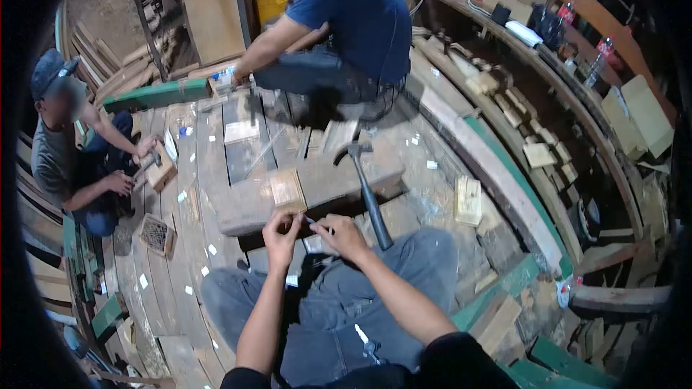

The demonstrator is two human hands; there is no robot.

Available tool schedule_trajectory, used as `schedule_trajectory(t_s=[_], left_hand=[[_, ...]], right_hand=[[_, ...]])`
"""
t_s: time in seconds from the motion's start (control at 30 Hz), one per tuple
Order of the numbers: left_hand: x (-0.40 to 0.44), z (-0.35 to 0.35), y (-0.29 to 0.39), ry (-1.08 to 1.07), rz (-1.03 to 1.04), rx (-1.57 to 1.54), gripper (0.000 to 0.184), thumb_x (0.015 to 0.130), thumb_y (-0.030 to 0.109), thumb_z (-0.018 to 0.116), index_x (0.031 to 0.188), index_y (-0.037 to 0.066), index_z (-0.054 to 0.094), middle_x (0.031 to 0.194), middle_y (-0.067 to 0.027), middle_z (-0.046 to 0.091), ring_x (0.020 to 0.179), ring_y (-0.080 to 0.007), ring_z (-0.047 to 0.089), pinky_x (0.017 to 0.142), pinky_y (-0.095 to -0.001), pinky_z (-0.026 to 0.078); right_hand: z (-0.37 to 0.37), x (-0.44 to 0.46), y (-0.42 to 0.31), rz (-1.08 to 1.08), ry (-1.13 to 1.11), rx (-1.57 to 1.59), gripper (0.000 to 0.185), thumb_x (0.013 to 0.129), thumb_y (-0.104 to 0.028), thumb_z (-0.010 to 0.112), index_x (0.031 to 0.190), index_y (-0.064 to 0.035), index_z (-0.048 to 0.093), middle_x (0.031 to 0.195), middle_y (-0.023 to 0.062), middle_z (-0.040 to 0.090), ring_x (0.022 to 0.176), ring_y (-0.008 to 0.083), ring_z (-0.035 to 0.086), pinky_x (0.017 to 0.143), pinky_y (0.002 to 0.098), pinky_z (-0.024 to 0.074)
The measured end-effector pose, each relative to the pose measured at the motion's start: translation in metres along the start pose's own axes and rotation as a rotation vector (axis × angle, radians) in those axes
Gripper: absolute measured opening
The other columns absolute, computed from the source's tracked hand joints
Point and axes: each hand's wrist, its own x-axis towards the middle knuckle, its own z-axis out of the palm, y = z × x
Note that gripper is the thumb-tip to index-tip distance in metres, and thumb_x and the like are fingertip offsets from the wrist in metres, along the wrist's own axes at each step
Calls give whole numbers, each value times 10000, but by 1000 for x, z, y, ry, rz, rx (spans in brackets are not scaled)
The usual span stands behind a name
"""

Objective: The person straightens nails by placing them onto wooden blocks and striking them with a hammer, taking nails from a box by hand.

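Observation:
Above my lap, my left hand [282, 236] and my right hand [342, 236] come close together with fingertips pinched. Between them shows a small, thin bluish-grey piece [309, 220], too small to name. In front of my hands lies a thick wooden beam [252, 205]. On its top rests a lighter square wood piece [287, 187], just beyond my left hand. A claw hammer [371, 202] leans across the beam to the right, head on the wood and handle end near my right knee.
At the left, a crouching person [54, 137] holds a hammer and a wooden block [161, 171]. Ahead, another person in a blue shirt [353, 14] squats. A wire-mesh box [156, 235] stands on the plank floor. Right of the hammer lies a pale wood block [467, 200], before long curved timbers [497, 173].

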Motion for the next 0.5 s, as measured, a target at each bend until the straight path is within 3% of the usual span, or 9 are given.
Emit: schedule_trajectory(t_s=[0.07,0.1,0.13,0.17,0.4,0.5], left_hand=[[2,-11,-26,0,37,33,128,871,77,754,936,-13,691,768,-16,638,732,-72,565,689,-242,465],[8,42,0,48,67,-106,127,866,69,756,934,-14,687,774,-18,637,724,-77,561,685,-244,464],[-1,28,5,39,34,-59,138,838,58,768,909,-1,665,809,-53,606,746,-123,562,705,-265,464],[-1,19,5,34,50,-54,152,837,71,774,907,3,657,813,-60,614,751,-132,573,711,-274,469],[-8,7,4,88,60,-16,143,886,107,739,929,1,653,797,-47,654,757,-106,589,716,-273,480],[-8,4,12,79,6,-127,134,892,110,729,952,15,656,805,-55,671,744,-110,603,709,-281,492]], right_hand=[[23,4,6,-2,46,26,188,881,-225,730,903,-40,757,814,145,683,776,314,679,692,391,515],[-45,14,9,-18,38,-133,185,878,-225,733,901,-42,756,799,140,677,769,310,677,689,391,514],[-35,6,6,-26,58,-104,188,866,-233,746,884,-46,754,797,128,670,763,303,674,690,382,516],[-25,5,6,-11,84,-113,234,855,-330,751,858,-97,753,784,101,645,778,299,671,684,404,520],[-17,-2,20,72,49,-82,212,861,-272,749,924,-71,728,897,128,674,888,345,668,776,426,523],[-10,-6,33,-20,80,-65,172,856,-226,749,942,-76,757,841,124,680,806,293,678,730,383,518]])
